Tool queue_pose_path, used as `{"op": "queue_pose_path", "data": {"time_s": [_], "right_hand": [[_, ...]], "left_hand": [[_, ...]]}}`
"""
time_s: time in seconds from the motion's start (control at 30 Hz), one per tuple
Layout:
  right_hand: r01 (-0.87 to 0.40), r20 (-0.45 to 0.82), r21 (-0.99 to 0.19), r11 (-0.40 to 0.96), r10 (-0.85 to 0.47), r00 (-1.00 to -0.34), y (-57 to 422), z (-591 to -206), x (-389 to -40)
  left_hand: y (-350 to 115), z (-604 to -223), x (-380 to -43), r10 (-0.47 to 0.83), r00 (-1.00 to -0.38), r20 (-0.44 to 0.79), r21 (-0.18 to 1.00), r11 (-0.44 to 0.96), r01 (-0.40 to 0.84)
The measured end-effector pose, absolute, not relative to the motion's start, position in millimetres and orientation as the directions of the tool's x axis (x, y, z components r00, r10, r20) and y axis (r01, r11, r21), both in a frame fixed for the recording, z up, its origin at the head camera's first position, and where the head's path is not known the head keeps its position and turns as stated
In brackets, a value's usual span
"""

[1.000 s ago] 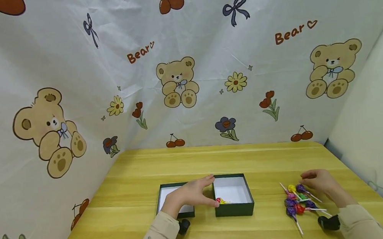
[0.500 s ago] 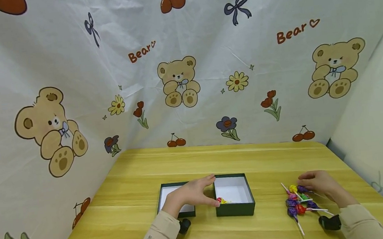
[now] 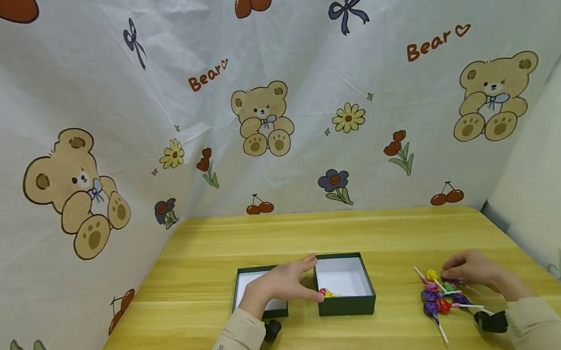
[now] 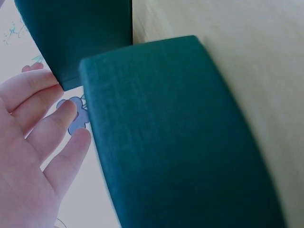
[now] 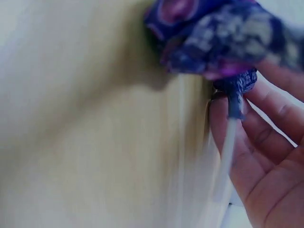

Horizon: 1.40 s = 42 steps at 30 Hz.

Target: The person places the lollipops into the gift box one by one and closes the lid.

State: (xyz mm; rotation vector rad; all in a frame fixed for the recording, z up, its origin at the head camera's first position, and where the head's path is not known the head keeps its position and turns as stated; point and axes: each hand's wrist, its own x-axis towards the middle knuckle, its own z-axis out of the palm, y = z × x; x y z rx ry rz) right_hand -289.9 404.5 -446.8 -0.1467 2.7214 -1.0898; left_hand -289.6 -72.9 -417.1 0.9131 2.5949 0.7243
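Note:
A dark green open box [image 3: 346, 305] with a white inside holds a red-and-yellow wrapped lollipop [image 3: 326, 293] near its left front corner. My left hand [image 3: 291, 283] rests at the box's left side, thumb by the front corner and fingers by the back one. In the left wrist view its fingers [image 4: 61, 123] look nearly straight and spread. My right hand [image 3: 477, 270] pinches the head of a purple-wrapped lollipop [image 5: 237, 85] at the pile's right edge, its white stick pointing away. Another purple lollipop [image 5: 204, 38] blurs close to the right wrist camera.
Several lollipops [image 3: 430, 296] in purple, red, yellow, pink and green wrappers lie heaped on the wooden table [image 3: 377, 335]. A shallow green lid [image 3: 276, 313] with a white inside lies left of the box, partly under the left arm. A bear-printed cloth [image 3: 281, 180] hangs behind.
My right hand has shifted slightly left, then back right, closing its fingertips on the purple lollipop, which has moved a little rightward. The left hand has stayed at the box.

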Motion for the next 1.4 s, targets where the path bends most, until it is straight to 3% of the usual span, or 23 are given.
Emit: {"op": "queue_pose_path", "data": {"time_s": [0.53,0.87,1.4], "right_hand": [[0.03,-0.157,-0.672,0.74,-0.103,-0.982,401,-443,-285],[-0.044,-0.068,-0.674,0.737,-0.122,-0.99,394,-426,-281],[-0.102,-0.038,-0.693,0.714,-0.178,-0.983,369,-402,-282]], "left_hand": [[-72,-420,-292,0.645,-0.755,-0.114,0.565,0.668,0.485],[-72,-421,-292,0.646,-0.756,-0.108,0.562,0.667,0.49],[-74,-420,-293,0.648,-0.752,-0.121,0.568,0.666,0.483]]}}
